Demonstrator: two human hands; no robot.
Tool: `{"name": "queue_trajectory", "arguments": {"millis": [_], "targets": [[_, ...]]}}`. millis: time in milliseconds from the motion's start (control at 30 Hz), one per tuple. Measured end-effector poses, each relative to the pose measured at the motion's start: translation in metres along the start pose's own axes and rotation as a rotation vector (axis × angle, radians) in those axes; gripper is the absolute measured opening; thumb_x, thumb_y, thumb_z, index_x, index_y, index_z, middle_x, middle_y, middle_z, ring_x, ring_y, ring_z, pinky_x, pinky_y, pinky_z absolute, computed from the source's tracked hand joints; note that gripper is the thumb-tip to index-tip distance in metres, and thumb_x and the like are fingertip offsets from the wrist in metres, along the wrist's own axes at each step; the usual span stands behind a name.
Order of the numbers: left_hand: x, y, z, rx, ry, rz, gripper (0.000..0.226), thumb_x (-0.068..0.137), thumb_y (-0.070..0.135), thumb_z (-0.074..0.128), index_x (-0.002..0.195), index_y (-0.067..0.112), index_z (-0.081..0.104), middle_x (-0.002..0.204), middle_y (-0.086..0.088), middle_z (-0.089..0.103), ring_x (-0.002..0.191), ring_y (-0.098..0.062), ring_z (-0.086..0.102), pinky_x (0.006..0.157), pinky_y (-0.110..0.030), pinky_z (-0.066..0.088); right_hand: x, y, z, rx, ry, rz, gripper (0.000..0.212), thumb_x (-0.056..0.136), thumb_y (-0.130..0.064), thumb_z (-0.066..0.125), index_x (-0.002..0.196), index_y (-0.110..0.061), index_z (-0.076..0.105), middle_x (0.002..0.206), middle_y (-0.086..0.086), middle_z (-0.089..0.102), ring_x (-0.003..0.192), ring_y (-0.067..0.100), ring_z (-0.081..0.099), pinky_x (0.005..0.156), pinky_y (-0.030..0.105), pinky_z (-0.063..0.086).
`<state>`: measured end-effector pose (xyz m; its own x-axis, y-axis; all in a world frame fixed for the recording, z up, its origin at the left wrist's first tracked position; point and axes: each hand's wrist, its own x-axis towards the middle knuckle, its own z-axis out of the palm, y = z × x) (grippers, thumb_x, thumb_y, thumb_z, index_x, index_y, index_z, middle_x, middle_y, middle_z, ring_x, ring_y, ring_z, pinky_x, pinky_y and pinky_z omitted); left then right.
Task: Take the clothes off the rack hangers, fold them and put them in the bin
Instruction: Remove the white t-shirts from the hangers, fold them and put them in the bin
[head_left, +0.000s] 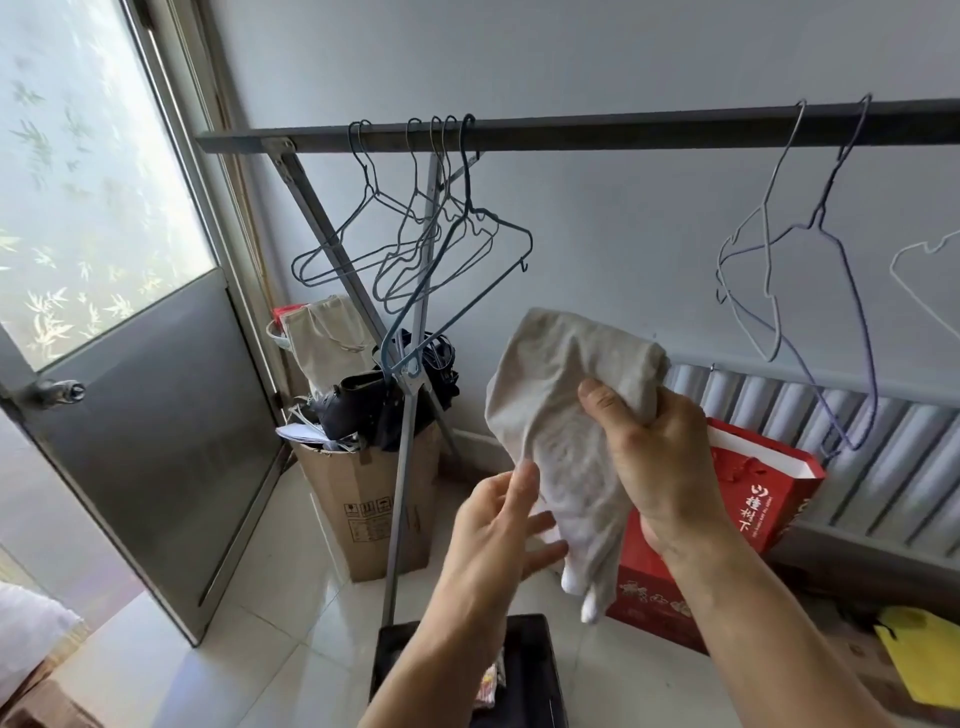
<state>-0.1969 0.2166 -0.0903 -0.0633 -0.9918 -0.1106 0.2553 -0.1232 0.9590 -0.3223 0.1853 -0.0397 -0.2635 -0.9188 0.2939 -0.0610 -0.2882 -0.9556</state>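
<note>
Beige garment (566, 415) up in front of you, bunched and hanging below the rack bar (571, 130), with its pale lower ends dangling just above the dark bin (530, 670). Your right hand (660, 457) has it, fingers wrapped round the upper right corner, thumb pressed on the front of the cloth. Your left hand (493, 525) is loosely spread, fingers apart, fingertips touching the garment's left edge, not closed on it. Down at the bottom of the view the bin sits on the pale tiled floor (291, 613), half hidden behind your left forearm, with something patterned showing inside; what it is, you cannot tell. On the bar, a cluster of bare blue-grey wire hangers (415, 244) hangs at the left, and two more bare hangers (810, 270), lavender and purple, hang well to the right. Behind the cloth, a red gift bag (748, 499) stands on the floor against the ribbed radiator (857, 436). Left of it, a tall cardboard box (363, 499) stuffed with bags and papers stands beside the rack's leg, near the metal door (145, 395).
</note>
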Motion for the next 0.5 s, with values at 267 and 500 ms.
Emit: {"name": "queue_trajectory", "arguments": {"millis": [267, 500], "targets": [[0.006, 0.003, -0.004, -0.906, -0.135, -0.257, 0.088, 0.079, 0.058, 0.065, 0.134, -0.008, 0.048, 0.130, -0.027, 0.060, 0.123, -0.039, 0.057, 0.106, -0.052, 0.041, -0.015, 0.031, 0.014, 0.304, -0.111, 0.342, 0.023, 0.088, -0.028, 0.069, 0.105, -0.012, 0.069, 0.098, 0.012, 0.075, 0.092, 0.030, 0.072, 0.087, 0.052, 0.056], [0.018, -0.010, -0.013, -0.742, 0.050, -0.172, 0.057, 0.083, 0.037, 0.066, 0.125, -0.002, 0.060, 0.119, -0.023, 0.067, 0.110, -0.034, 0.066, 0.100, -0.049, 0.048, -0.027, 0.050, 0.028, 0.286, -0.084, 0.335, 0.038, 0.088, -0.041, 0.066, 0.124, -0.029, 0.060, 0.112, -0.001, 0.072, 0.103, 0.019, 0.070, 0.091, 0.045, 0.056]]}}
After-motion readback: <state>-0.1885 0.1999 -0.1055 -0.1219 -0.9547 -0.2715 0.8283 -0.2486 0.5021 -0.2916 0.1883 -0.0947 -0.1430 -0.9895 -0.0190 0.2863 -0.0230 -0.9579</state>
